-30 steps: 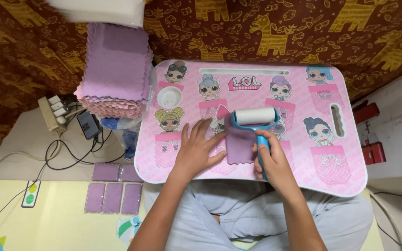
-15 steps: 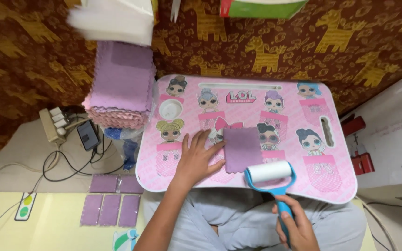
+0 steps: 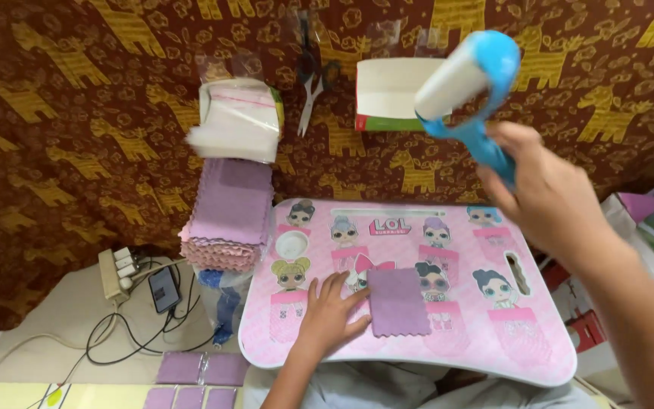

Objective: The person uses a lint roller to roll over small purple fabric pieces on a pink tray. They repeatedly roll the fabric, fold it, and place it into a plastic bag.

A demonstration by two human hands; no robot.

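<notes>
Pressing flat on the pink surface [image 3: 539, 341] near its front edge, the left hand [image 3: 327, 318] touches the purple cloth [image 3: 397, 301]; the right hand [image 3: 550, 193] grips a blue lint roller [image 3: 467, 83] raised above the far edge.

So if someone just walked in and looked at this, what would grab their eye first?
Probably the blue lint roller, lifted high at upper right in the right hand. Below it sits a pink lap table printed with cartoon dolls, where the left hand lies flat beside a purple cloth square. To the left, a tall stack of purple cloths rises against the brown giraffe-print fabric.
</notes>
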